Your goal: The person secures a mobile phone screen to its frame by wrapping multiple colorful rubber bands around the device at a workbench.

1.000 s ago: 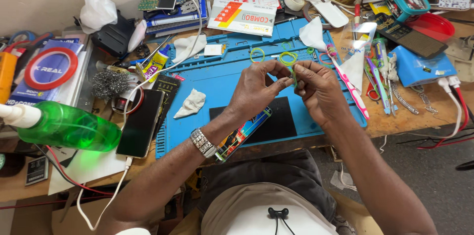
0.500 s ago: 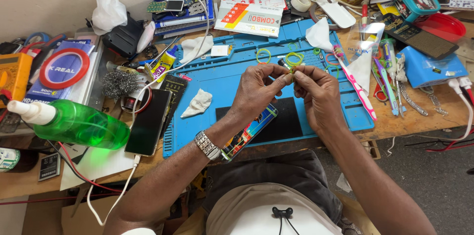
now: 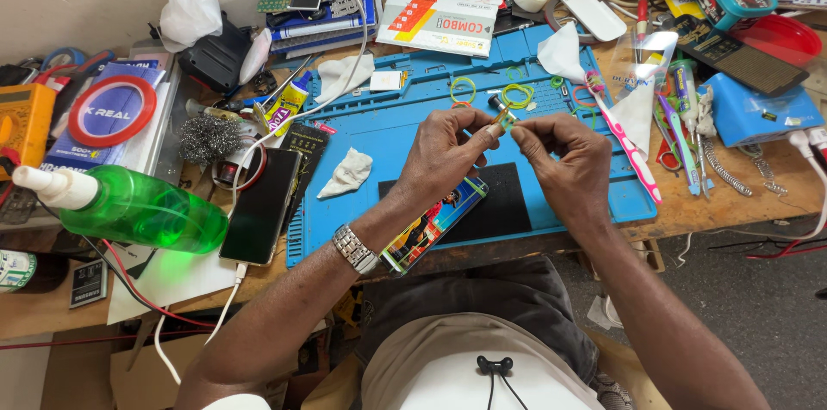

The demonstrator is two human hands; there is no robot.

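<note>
My left hand (image 3: 448, 152) and my right hand (image 3: 564, 160) meet above a blue work mat (image 3: 379, 130), fingertips pinching one small yellowish part (image 3: 504, 120) between them. A metal watch (image 3: 355, 248) is on my left wrist. Beneath my left hand lies a phone with a colourful cover (image 3: 435, 220), partly hidden by my forearm. A dark rectangular pad (image 3: 508, 199) lies on the mat under my hands. Yellow-green rubber bands (image 3: 517, 96) rest on the mat just beyond my fingers.
A green spray bottle (image 3: 138, 208) lies at the left beside a black phone (image 3: 263, 208) on a white cable. White cloths (image 3: 349, 173), steel wool (image 3: 207, 136), a glue tube (image 3: 284, 108), toothbrushes (image 3: 624, 147), boxes (image 3: 439, 22) and tools crowd the wooden bench (image 3: 741, 195).
Both hands have stayed together on the small part, shifting only slightly. The view has tilted a little, so the bench items sit slightly differently in frame.
</note>
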